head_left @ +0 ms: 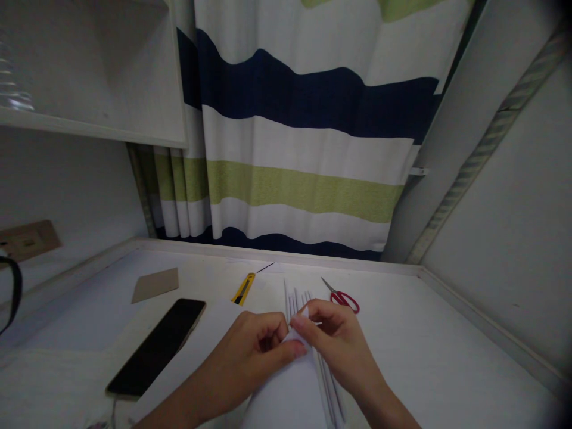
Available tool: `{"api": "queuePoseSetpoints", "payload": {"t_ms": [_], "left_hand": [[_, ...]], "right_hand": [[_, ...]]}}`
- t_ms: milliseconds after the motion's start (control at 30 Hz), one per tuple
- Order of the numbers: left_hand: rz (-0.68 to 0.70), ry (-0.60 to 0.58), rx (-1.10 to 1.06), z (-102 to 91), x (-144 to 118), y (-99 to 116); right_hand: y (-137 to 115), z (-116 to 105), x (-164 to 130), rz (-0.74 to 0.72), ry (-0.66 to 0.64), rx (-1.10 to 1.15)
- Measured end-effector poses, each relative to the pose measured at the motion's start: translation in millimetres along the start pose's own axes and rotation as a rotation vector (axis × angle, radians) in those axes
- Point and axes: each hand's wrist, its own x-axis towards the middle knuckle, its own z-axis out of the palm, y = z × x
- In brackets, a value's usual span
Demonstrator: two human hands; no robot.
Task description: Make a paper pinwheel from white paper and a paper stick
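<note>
Two bare hands meet over a small folded piece of white paper, held low at the middle of the white desk.

Left hand: comes in from the lower left, forearm slanting up, fingers curled inward, thumb laid along the paper's near edge; pinched onto the paper.

Right hand: comes in from the lower right, wrist bent, fingertips pressed on the paper's top corner; closed on the same piece, touching the left hand.

Several slender rolled white paper sticks: lying side by side on the desk, passing under the hands, tips pointing away from the person.

Large white paper sheet: flat beneath both hands.

Red-handled scissors: just beyond the right hand, blades shut as far as can be seen.

Yellow utility knife: beyond the left hand, near the sticks.

Black slab smartphone: screen dark, left of the sheet, lying diagonally.

Brown cardboard rectangle: farther left, apart from the phone.

White, navy and green striped curtain: hanging behind the desk.
</note>
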Motion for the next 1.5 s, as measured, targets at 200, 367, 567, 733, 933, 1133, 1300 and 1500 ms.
{"api": "queuePoseSetpoints", "payload": {"t_ms": [200, 367, 567, 733, 933, 1133, 1300, 1500], "left_hand": [[-0.003, -0.05, 0.077, 3.0, 2, -3], [-0.026, -0.065, 0.041, 5.0, 2, -4], [-0.023, -0.048, -0.031, 4.7, 4, -6], [-0.053, -0.102, -0.035, 3.6, 6, -4], [-0.061, -0.198, -0.01, 3.1, 5, -3], [-0.074, -0.221, -0.04, 2.4, 5, -3], [-0.115, -0.28, -0.097, 2.0, 5, -1], [-0.124, -0.314, -0.14, 2.2, 8, -3]], "right_hand": [[-3, -7, 3, -0.044, 0.109, -0.01], [-7, -16, 7, -0.052, 0.127, 0.01], [-2, -14, 10, 0.018, 0.046, 0.048], [-2, -19, 9, 0.068, 0.028, 0.07], [-4, -33, 17, 0.043, 0.144, 0.113], [-2, -38, 22, 0.017, 0.207, 0.138], [-4, -44, 24, 0.002, 0.259, 0.158], [0, -47, 24, 0.012, 0.29, 0.143]]}}
